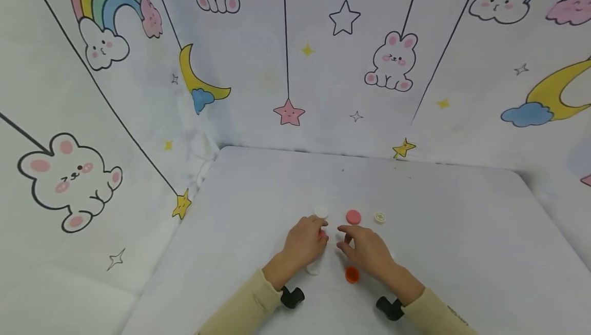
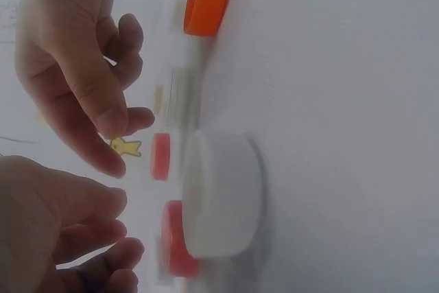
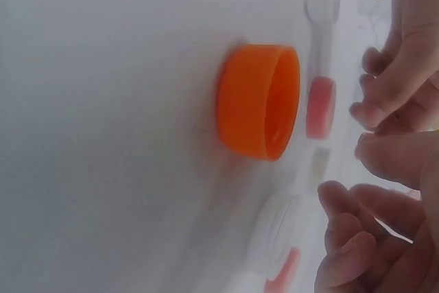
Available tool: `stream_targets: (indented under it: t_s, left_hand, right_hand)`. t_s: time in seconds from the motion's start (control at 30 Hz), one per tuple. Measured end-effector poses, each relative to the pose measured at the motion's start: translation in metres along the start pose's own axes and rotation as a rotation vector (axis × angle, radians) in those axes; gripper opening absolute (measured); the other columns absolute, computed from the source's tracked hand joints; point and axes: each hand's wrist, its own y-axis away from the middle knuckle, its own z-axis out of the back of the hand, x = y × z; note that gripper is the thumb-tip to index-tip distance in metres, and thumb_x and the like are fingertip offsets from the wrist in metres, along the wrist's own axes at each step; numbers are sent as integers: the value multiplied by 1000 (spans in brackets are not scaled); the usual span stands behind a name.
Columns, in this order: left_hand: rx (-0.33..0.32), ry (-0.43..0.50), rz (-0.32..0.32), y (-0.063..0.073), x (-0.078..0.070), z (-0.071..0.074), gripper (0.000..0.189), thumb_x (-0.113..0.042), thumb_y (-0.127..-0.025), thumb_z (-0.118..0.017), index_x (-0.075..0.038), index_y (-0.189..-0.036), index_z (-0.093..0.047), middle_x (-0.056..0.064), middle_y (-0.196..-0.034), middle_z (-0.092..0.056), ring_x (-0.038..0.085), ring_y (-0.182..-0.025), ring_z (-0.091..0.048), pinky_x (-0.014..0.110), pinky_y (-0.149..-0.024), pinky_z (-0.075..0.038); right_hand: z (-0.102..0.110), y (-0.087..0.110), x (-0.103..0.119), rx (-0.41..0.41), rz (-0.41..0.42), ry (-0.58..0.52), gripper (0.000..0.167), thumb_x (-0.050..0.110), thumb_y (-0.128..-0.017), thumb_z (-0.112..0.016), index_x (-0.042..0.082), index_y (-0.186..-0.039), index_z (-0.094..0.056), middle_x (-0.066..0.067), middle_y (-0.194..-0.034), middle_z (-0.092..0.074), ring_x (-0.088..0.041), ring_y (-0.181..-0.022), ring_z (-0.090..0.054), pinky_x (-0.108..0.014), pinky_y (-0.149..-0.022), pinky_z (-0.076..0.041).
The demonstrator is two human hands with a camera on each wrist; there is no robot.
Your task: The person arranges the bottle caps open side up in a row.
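white tabletop (image 1: 461,232): orange cap (image 1: 352,275), mouth up, near right grip (image 1: 368,251)

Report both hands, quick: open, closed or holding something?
Left hand: open, holding nothing, fingers loosely curved near a red cap.
Right hand: open, holding nothing, thumb and index finger apart.

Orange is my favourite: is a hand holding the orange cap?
No, the orange cap sits on the white table, touched by neither left hand nor right hand.
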Motion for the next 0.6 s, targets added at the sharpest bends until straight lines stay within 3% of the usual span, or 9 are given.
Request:
stream_targets:
  t_s: [0.27, 0.6]
  left_hand:
    - [65, 10, 71, 6, 17, -6, 31, -26, -85, -72, -10, -112, -69, 3, -96, -60, 20, -88, -58, 31, -70, -50]
    - [115, 23, 76, 11, 25, -1, 39, -31, -83, -74, -8, -115, -67, 4, -97, -59, 21, -90, -57, 32, -73, -49]
  right_hand:
    - [-9, -8, 2, 59, -42, 21, 41, 23, -81, -80, 10, -118, -69, 9, -80, -65, -8, -68, -53, -24, -62, -48]
    - [-21, -13, 10, 100, -43, 75, 41, 24, -81, -79, 10, -118, -69, 9, -79, -60, -8, -67, -52, -28, -64, -48]
